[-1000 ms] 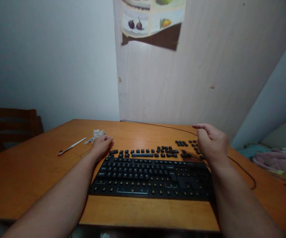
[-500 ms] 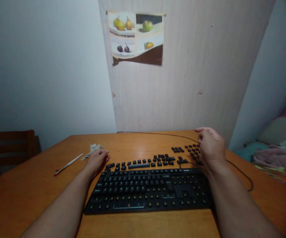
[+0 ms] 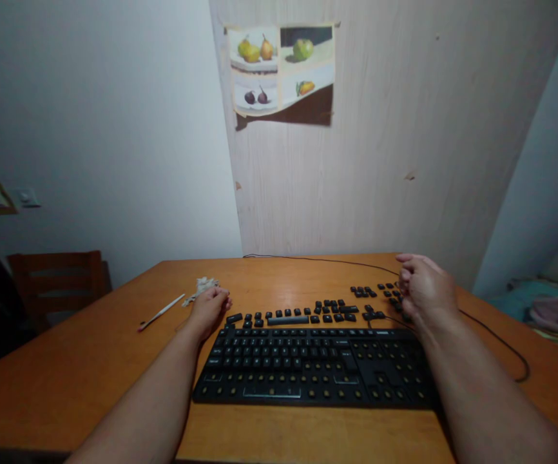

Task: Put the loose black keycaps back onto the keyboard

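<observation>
Left hand (image 3: pixel 210 305): curled in, beside the crumpled pale wad (image 3: pixel 205 283).
Right hand (image 3: pixel 424 287): half-fisted near the loose keycaps (image 3: pixel 327 318); you can't tell what either grips.
Keyboard (image 3: pixel 315 368): on the desk (image 3: pixel 269 433), between your forearms.
Risk: your right wrist could scatter keycaps; a snagged cord (image 3: pixel 327 260) could drag them.

The place looks like a room in a home, probably a bedroom. Folded, blanket-like bedding (image 3: pixel 557 316) in soft pink and teal lies heaped at the right edge, beyond the plain wooden table (image 3: pixel 317 428). A slatted wooden chair (image 3: pixel 57 264) stands at the left, near a small wall fitting (image 3: pixel 28 198). A sheet of fruit pictures (image 3: pixel 281 77) hangs slightly curled on the wood-grain wall panel (image 3: pixel 356 193).
</observation>
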Demonstrator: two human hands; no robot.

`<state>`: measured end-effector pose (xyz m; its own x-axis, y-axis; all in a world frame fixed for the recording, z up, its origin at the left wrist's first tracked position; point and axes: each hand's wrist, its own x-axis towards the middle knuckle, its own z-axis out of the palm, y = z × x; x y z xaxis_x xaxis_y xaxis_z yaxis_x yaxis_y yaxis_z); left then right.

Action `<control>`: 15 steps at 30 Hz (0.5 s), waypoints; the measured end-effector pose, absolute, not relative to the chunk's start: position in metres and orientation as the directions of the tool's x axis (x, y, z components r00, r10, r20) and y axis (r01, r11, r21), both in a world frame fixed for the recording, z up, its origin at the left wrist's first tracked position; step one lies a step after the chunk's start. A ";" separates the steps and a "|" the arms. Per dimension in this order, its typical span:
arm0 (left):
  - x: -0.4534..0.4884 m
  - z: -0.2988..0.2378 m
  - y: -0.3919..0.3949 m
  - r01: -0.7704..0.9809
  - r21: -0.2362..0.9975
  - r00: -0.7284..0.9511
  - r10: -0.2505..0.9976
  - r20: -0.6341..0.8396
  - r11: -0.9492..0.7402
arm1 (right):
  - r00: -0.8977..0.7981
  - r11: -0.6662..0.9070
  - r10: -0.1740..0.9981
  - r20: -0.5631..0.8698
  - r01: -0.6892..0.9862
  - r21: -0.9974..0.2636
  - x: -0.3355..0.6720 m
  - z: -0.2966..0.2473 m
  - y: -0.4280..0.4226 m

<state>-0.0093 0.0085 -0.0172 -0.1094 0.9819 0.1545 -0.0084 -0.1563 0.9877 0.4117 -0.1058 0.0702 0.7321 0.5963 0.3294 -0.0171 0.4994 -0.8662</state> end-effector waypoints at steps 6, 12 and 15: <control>-0.009 -0.022 0.011 0.004 0.983 -0.129 0.975 0.182 -0.183 | 0.724 0.488 0.608 0.325 -0.018 -0.873 0.407 0.069 -0.106; -0.005 -0.020 0.006 0.120 0.973 -0.120 0.970 0.212 -0.198 | 0.729 0.490 0.588 0.350 0.023 -0.871 0.405 0.068 -0.105; -0.004 -0.016 0.002 0.200 0.965 -0.098 0.977 0.190 -0.168 | 0.728 0.486 0.578 0.370 0.058 -0.872 0.402 0.068 -0.106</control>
